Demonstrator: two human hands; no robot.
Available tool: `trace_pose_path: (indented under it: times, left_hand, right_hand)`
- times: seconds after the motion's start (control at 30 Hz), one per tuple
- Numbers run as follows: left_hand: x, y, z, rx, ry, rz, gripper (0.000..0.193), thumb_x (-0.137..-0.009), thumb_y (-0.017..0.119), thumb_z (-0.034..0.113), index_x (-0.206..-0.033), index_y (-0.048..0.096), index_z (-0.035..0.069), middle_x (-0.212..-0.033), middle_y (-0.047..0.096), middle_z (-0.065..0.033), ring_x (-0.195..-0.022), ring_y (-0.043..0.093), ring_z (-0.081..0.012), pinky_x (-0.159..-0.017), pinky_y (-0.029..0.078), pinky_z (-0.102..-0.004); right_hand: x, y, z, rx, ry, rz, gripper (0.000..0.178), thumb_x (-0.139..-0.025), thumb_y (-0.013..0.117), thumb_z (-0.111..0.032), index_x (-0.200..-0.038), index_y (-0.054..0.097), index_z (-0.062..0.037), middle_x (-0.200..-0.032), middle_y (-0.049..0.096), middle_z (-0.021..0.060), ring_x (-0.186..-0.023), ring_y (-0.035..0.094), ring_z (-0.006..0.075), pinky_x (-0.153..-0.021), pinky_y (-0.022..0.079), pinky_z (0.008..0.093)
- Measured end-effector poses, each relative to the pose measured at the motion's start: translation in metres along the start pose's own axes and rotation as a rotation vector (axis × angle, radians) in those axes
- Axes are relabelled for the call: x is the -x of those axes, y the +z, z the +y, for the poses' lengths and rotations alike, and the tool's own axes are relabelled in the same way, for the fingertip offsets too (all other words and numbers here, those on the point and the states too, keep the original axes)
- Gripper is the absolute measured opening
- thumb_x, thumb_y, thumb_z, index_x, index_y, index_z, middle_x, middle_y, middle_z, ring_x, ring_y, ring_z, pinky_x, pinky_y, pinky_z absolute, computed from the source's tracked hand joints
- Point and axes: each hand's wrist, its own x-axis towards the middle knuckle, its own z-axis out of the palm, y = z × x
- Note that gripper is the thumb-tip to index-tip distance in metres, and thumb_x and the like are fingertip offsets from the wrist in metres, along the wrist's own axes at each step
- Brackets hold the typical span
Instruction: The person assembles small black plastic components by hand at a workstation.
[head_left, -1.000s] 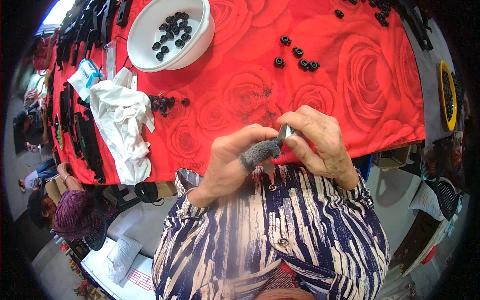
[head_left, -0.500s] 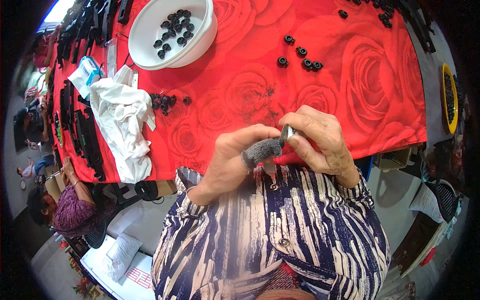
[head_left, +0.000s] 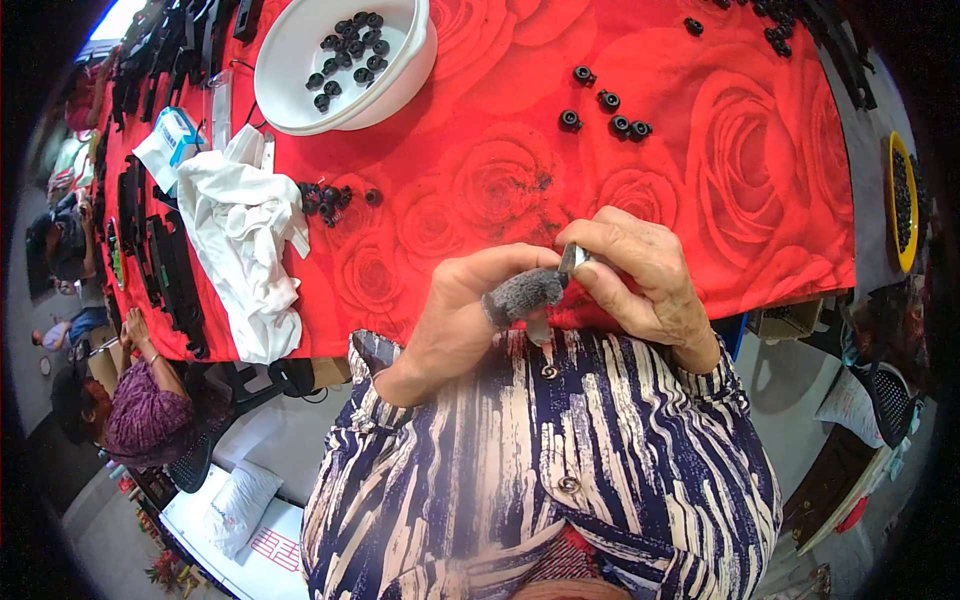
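Observation:
In front of my chest both hands meet. My left hand (head_left: 455, 305) is closed, its thumb stretched along the top and a grey knitted finger sleeve (head_left: 522, 299) on one finger. Its fingertips pinch a small black part, mostly hidden between the hands. Pressed close from the other side, my right hand (head_left: 640, 275) is closed on a small blade-like metal piece (head_left: 578, 258); its full shape cannot be seen. Beyond the hands, dark crumbs (head_left: 540, 185) are scattered on the red rose-patterned cloth (head_left: 440, 190).
A white bowl (head_left: 408, 85) holds several black round parts. More black parts (head_left: 620, 127) lie at far right and others (head_left: 328, 200) beside a white cloth (head_left: 240, 250). Long black pieces (head_left: 175, 280) line the left edge. A person in purple (head_left: 150, 415) sits at left.
My hands stay pressed together, with only a slight shift of the fingers. The whole view has moved a little. The person's arm at left has moved slightly.

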Motion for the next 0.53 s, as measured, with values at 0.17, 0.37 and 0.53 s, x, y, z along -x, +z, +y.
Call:
trace_pose_path:
  times: [0.17,0.37,0.53]
  left_hand:
    - [-0.0007,-0.0008,-0.0008,-0.046,-0.001,0.006,0.025,-0.091,0.056,0.011,-0.11,0.058,-0.005,-0.09,0.06,-0.0059,-0.066,0.061,-0.0127,-0.058,0.053,-0.0257]
    - [0.0003,-0.0029,-0.0025,0.051,-0.084,0.006,0.025,-0.09,0.057,0.012,-0.11,0.058,-0.004,-0.09,0.061,-0.0056,-0.066,0.061,-0.0123,-0.059,0.051,-0.0247]
    - [-0.0004,-0.0045,-0.0018,0.05,-0.093,0.002,0.026,-0.09,0.057,0.012,-0.112,0.058,-0.003,-0.091,0.062,-0.0056,-0.066,0.061,-0.0124,-0.06,0.051,-0.0242]
  right_hand:
    - [0.0008,0.0001,0.002,-0.016,-0.004,0.011,0.017,-0.075,0.063,-0.001,-0.092,0.06,0.0008,-0.069,0.051,0.011,-0.058,0.052,0.0248,-0.051,0.041,0.0341]
    - [0.0013,-0.0009,0.0044,-0.044,0.0,-0.019,0.017,-0.075,0.062,-0.001,-0.091,0.06,0.001,-0.068,0.051,0.0111,-0.058,0.052,0.025,-0.051,0.04,0.0344]
    - [0.0011,-0.0011,0.0042,-0.055,0.026,-0.025,0.018,-0.075,0.062,-0.001,-0.093,0.06,0.0004,-0.069,0.052,0.0116,-0.059,0.052,0.0262,-0.053,0.04,0.0347]
